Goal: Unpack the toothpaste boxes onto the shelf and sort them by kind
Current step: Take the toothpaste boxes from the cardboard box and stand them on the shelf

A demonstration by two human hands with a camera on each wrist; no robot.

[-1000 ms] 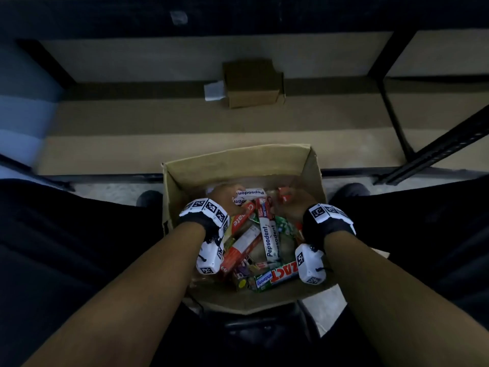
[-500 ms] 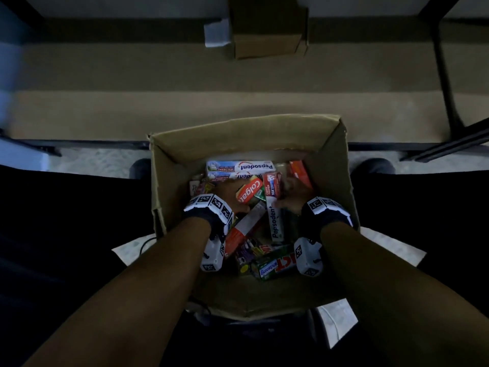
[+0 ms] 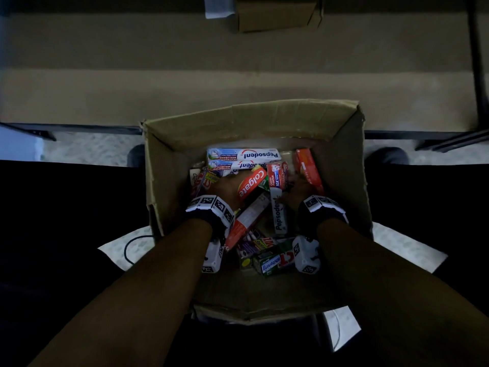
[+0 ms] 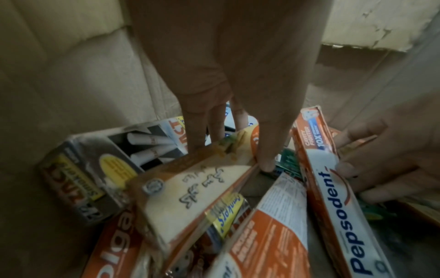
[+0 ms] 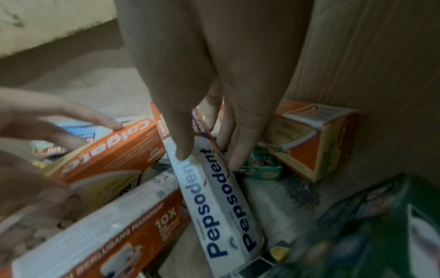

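Note:
An open cardboard carton (image 3: 254,120) on the floor holds several mixed toothpaste boxes. My left hand (image 3: 227,186) is inside it and grips a red Colgate box (image 3: 251,184), thumb on one side and fingers on the other; in the left wrist view the left hand (image 4: 231,156) tilts the Colgate box (image 4: 202,188) up from the pile. My right hand (image 3: 292,190) pinches a red-and-white Pepsodent box (image 3: 277,205) by its long sides. In the right wrist view the right hand (image 5: 209,156) holds the Pepsodent box (image 5: 221,197).
Two blue Pepsodent boxes (image 3: 243,154) lie at the carton's far side, an orange box (image 3: 308,168) at its right wall, and a green whitening box (image 3: 272,263) near me. Beyond is the beige shelf board (image 3: 185,88) with a small brown box (image 3: 277,14). A black upright (image 3: 479,75) stands at the right.
The view has tipped down closer to the carton. My left hand has taken hold of the Colgate box and tilted it up; my right hand has closed on the Pepsodent box.

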